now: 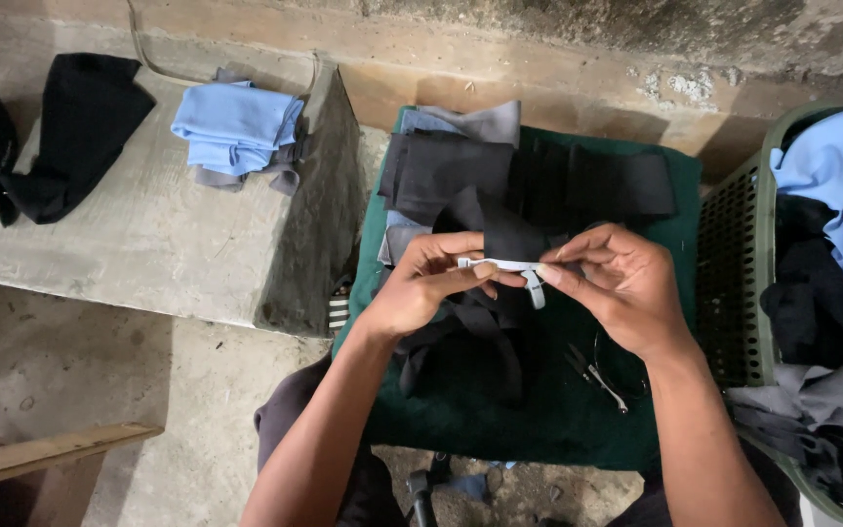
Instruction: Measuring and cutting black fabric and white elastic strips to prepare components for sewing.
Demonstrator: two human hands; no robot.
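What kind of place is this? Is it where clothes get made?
Probably a small, rough sewing or garment workshop. Cut black cloth pieces lie on a green work surface, small snips rest there, and a basket holds blue and dark fabric.

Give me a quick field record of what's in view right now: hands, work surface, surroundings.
left hand: pinches one end of a small white strip
right hand: pinches the strip's other end
under hands: black fabric pieces on a green cloth
tool: small scissors on the cloth
right: green basket of clothes
left: folded blue garment on a concrete ledge
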